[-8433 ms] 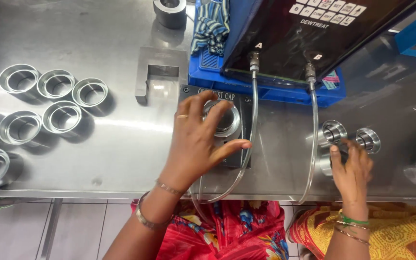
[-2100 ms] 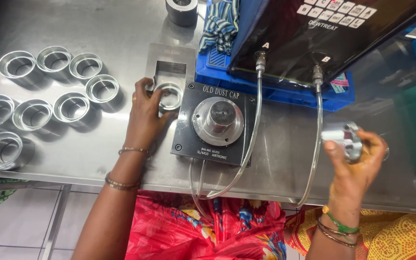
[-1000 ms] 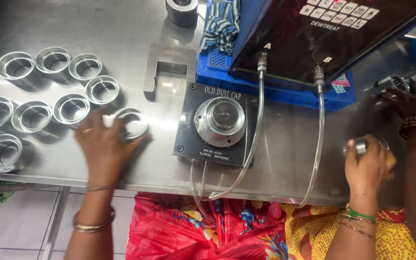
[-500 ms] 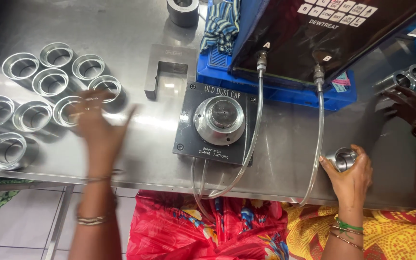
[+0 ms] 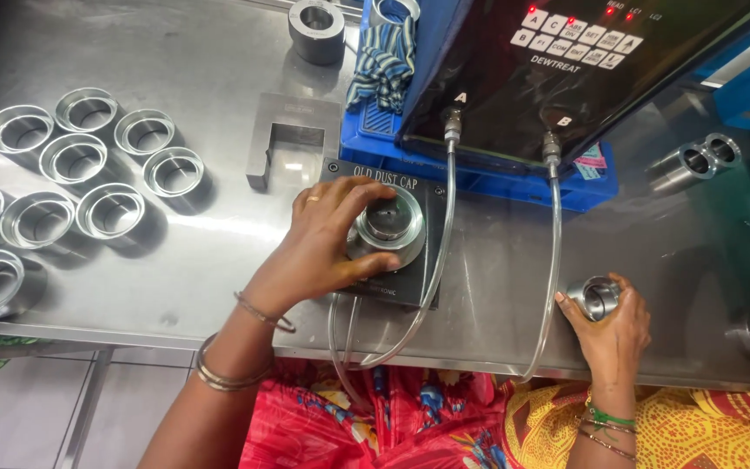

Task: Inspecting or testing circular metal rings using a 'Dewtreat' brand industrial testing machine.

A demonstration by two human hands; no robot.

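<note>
Head view: the left hand (image 5: 327,247) grasps a shiny metal ring (image 5: 390,224) seated on the black square gauge block (image 5: 410,187), the right hand (image 5: 611,326) clasps a second steel cap (image 5: 597,297) at the steel surface (image 5: 219,260) edge, where loosening fingers could drop it.

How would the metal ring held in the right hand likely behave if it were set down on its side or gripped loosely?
The metal ring looks rigid and thick-walled, so probably heavy for its size. Its polished surface suggests it could slip from a loose grip; the right hand wraps it with several fingers. Being round, it would likely roll on the smooth steel table if laid sideways.
</note>
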